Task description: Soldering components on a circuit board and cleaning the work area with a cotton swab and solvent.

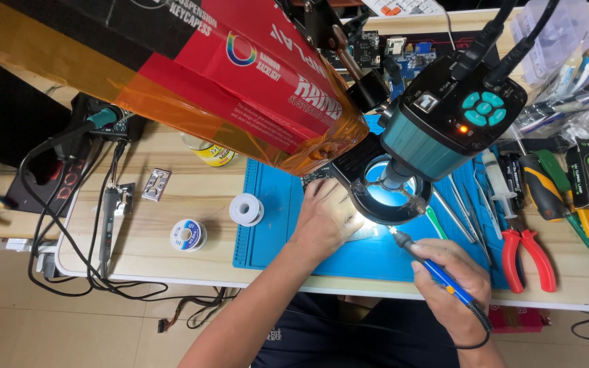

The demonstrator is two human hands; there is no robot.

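The left hand (323,217) lay flat on the blue mat (267,225), its fingers stretched under the ring light (388,194) of the microscope (444,119). They seemed to press down a small board (316,178), of which only a dark corner showed; whether they gripped it I cannot tell. The right hand (452,278) was closed around a blue soldering iron (438,271), held like a pen. Its tip (394,232) pointed to the lit place beside the left hand and was near it, but contact was not visible.

The work seemed to be in the middle: the board was in place and the iron was ready, but a finished joint could not be seen. Two solder spools (247,209) stood on the table (172,262) to the left, untouched. Red pliers (527,255) and tweezers (455,211) lay to the right.
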